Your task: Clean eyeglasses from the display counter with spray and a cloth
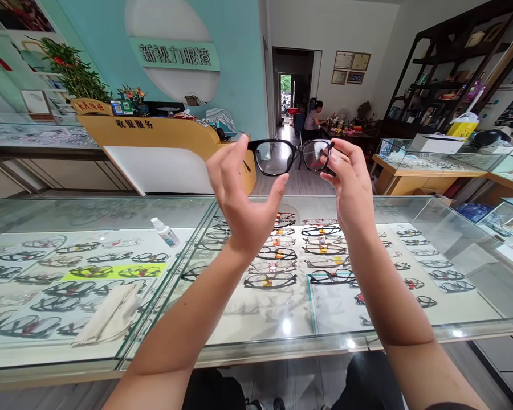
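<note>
A pair of black-framed eyeglasses (293, 158) is held up above the glass counter, at about eye level with the far desk. My right hand (351, 179) pinches its right end between thumb and fingers. At the other end is my left hand (243, 196), thumb spread away from the fingers below the left lens. Its fingertips come up beside the left hinge; whether they touch the frame I cannot tell. Part of a temple arm shows behind those fingers. Both lenses are clear, and the room shows through them.
Beneath my arms, a glass display counter (256, 336) contains rows of eyeglasses. On its left part are a white spray bottle (165, 232) and a folded cream cloth (109, 314). Beyond stand a yellow-and-white reception desk (154, 154) and a person (314, 119) seated at a table.
</note>
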Motion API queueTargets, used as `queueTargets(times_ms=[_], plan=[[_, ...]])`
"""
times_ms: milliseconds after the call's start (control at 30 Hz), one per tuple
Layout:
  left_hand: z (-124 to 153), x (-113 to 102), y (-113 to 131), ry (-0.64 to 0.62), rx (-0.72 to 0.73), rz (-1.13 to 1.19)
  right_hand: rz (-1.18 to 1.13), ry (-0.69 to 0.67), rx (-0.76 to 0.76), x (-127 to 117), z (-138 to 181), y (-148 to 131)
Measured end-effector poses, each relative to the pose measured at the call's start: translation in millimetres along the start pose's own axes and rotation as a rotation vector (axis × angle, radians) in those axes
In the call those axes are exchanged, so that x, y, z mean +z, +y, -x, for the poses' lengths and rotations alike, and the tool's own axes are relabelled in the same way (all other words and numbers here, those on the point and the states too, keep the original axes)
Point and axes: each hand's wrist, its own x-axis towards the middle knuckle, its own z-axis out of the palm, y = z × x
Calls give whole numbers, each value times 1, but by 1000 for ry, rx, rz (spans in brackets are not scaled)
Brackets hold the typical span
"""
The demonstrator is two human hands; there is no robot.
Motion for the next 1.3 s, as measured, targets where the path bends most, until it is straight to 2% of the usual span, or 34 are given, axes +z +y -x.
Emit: queueTargets(times_ms=[100, 167, 300, 467, 700, 833, 967, 1100, 1300], plan=[[1, -1, -5, -40, -169, 28, -45, -27, 30, 1, 1, 1], [2, -1, -9, -67, -224, 29, -97, -32, 53, 1, 2, -1], [5, 3, -15, -109, -193, 48, -182, 79, 10, 7, 7, -13], [7, 11, -16, -59, -147, 119, -205, 218, -66, 22, 13, -28], [9, 14, -17, -3, -159, 143, -239, 192, -33, 29, 18, -30], [11, 13, -20, -16, -195, 107, -234, 250, -7, 29, 19, -31], [14, 9, -19, -54, -248, 17, -247, 258, 129, 26, 18, -23], [15, 5, -18, -68, -237, 4, -260, 266, 243, 24, 15, -18], [14, 10, -24, -43, -222, 78, -304, 287, 183, 25, 15, -24]])
